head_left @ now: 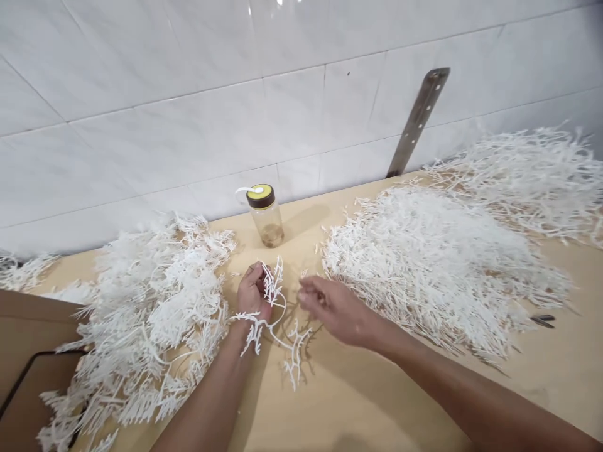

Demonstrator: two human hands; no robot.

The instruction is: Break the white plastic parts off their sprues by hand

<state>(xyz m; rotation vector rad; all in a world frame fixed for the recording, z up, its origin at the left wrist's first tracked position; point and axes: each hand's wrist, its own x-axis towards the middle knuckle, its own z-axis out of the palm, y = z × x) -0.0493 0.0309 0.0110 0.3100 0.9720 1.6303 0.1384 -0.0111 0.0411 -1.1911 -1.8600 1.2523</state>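
My left hand [250,294] is closed around part of a white branching plastic sprig [272,287]. The sprig's curved stems hang over my wrist and toward the tabletop, each ending in a spray of short twigs. To the right of it, apart from the stems, my right hand [336,309] has its fingers curled with the fingertips pressed together. A small white tip shows just above those fingers; whether they hold it is unclear. A large heap of similar white sprigs [438,263] lies beside my right hand, and another pile of white sprigs [164,301] is left of my left hand.
Behind my hands stands a clear bottle [267,223] with a black and yellow lid. A metal strip with holes [418,122] leans against the tiled wall. More sprigs [532,176] lie far right, near a small dark tool [543,321]. A cardboard box [38,333] is at left.
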